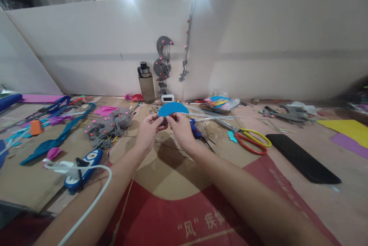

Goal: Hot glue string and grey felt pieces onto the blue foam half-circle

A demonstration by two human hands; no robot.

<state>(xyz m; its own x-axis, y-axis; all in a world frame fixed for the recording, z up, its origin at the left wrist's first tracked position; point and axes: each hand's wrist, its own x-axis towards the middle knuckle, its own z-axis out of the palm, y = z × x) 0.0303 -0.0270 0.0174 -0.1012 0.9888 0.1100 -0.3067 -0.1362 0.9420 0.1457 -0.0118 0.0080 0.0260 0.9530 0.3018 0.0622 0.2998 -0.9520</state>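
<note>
Both hands meet near the middle of the view, pinching the lower edge of a blue rounded sheet piece (174, 108). My left hand (149, 129) has its fingers closed at the piece's left side, by a small dark bit (164, 120) between the fingertips. On the other side, my right hand (180, 127) grips the blue piece with thumb and fingers. Close beside the right hand lies a blue glue gun (196, 129). Scissors (253, 138) with red and yellow handles rest farther right. Which hand bears more of the sheet, I cannot tell.
A black phone (301, 158) lies at right. Left are grey yarn pieces with pink dots (110, 125) and a blue box cutter (84, 169). A bottle (146, 85) stands by the white wall panel (247, 46). A white cable (107, 184) crosses my left forearm.
</note>
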